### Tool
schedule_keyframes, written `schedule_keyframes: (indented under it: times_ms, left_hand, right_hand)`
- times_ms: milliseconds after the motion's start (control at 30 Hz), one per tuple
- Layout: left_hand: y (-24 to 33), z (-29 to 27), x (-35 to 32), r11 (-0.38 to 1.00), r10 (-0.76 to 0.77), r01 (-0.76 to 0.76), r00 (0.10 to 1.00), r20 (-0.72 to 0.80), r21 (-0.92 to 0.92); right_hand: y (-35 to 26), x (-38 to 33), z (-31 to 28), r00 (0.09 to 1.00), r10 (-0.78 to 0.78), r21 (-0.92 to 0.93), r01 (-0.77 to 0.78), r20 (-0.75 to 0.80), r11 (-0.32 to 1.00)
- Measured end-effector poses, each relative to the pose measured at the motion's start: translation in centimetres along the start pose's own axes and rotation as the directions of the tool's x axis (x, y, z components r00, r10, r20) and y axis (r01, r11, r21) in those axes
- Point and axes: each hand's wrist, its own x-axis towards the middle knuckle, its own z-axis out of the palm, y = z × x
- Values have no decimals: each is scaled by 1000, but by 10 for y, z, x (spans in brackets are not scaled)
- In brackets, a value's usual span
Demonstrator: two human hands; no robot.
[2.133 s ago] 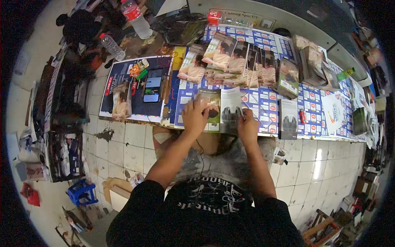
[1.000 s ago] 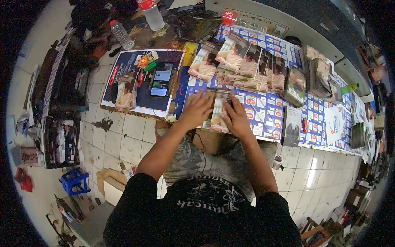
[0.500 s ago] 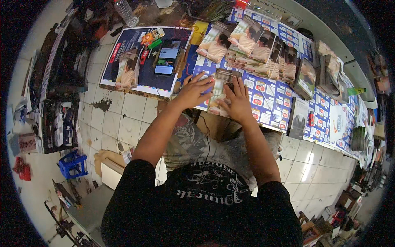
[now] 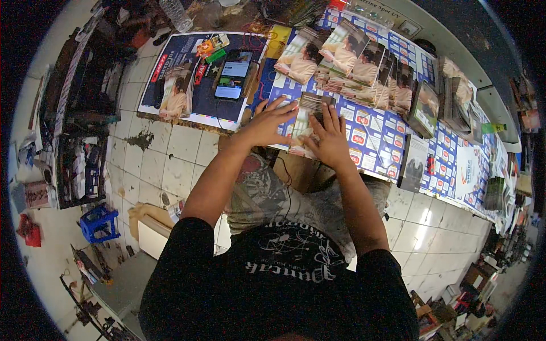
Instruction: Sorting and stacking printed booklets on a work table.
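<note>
A narrow printed booklet (image 4: 301,124), dark at its far end and pale further down, lies at the near edge of the blue-printed sheet in front of me. My left hand (image 4: 266,126) rests at its left side, fingers spread, fingertips at its edge. Over the booklet's right side lies my right hand (image 4: 330,139), flat with its fingers apart, hiding part of the cover. Just beyond are overlapping piles of matching booklets (image 4: 344,48), whose covers show a person in pale clothing. One more pile (image 4: 298,57) stands to their left.
To the left, a dark poster (image 4: 199,108) carries a lit phone (image 4: 232,77), a small orange packet (image 4: 212,45) and another booklet stack (image 4: 176,94). Further booklet stacks (image 4: 424,108) stand at right. A plastic bottle (image 4: 175,14) is at the far left; a blue stool (image 4: 99,223) stands on the floor.
The whole view has shifted slightly. Both hands stay at the booklet, with only slight finger movement.
</note>
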Motion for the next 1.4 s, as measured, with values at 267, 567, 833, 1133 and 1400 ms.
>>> schedule_keyframes:
  times_ms: [267,567,833,1133,1400]
  left_hand:
    - [0,-3,2,1000,-10,10,1000,23,-5]
    - [-2,-5,2,1000,13,-13,1000,21,-7]
    - [5,-10,1,1000,-21,20,994,107,10]
    - [5,-14,1,999,2,2,995,105,-34]
    - [23,-30,10,991,21,-37,992,127,127]
  right_hand:
    - [-2,1,0,1000,0,-22,-1,-15,1000]
    - [-4,4,-2,1000,14,-48,-13,25,999]
    - [-3,0,-1,1000,5,-4,-5,-7,1000]
    - [-3,3,-3,999,31,-22,-30,43,999]
    - [-2,4,-6,996,50,-21,-48,78,999]
